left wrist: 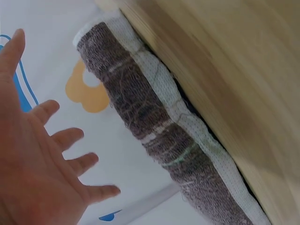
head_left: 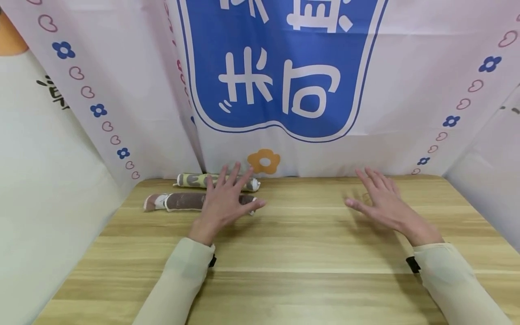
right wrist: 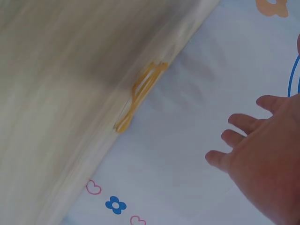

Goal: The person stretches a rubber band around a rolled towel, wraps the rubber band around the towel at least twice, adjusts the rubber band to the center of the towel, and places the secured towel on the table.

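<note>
My left hand (head_left: pixel 225 201) hovers with spread fingers over two rolled cloths lying side by side at the back left of the table. The nearer one is a brown rolled towel (head_left: pixel 184 201) with a white edge, which fills much of the left wrist view. Behind it lies a yellow and grey patterned rolled cloth (head_left: pixel 194 180), partly hidden by my fingers. On the right, my right hand (head_left: pixel 382 203) is held above the wood, fingers apart and holding nothing. Yellow rubber bands (right wrist: pixel 140 93) lie on the table near it, mostly hidden by that hand in the head view.
The wooden table (head_left: pixel 284 253) ends at a white hanging cloth (head_left: pixel 390 153) with a blue printed sign and an orange flower. White side walls (head_left: pixel 48 180) stand left and right of the table. A dark strap shows at each sleeve cuff.
</note>
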Demonstrator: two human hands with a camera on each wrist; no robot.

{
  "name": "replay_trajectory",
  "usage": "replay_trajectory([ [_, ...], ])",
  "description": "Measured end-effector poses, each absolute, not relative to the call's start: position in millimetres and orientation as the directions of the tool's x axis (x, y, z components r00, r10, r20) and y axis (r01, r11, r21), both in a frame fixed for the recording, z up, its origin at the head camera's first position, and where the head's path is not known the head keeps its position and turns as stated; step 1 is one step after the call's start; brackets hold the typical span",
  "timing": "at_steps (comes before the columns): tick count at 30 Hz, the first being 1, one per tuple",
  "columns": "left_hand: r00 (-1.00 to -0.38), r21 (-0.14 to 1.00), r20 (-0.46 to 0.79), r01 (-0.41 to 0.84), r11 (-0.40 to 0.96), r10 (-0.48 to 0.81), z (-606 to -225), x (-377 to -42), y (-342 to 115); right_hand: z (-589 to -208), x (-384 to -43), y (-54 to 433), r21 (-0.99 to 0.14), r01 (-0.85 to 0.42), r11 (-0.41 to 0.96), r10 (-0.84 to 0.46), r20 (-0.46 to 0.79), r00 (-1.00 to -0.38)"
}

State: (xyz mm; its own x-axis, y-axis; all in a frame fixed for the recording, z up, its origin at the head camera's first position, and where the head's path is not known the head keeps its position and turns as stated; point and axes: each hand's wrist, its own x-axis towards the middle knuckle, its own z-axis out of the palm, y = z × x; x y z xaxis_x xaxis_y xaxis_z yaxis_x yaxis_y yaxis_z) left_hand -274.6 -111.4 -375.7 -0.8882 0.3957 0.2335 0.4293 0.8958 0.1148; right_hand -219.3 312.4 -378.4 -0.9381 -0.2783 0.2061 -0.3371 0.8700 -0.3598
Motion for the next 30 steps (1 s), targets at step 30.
replay_trajectory([
  [30, -0.843, 0.307, 0.254, 0.536, 0.787, 0.475, -368.9, -285.0, -130.0, -368.3, -225.7, 350.2, -0.413, -0.293, 0.863, -0.257, 0.14, -0.956],
])
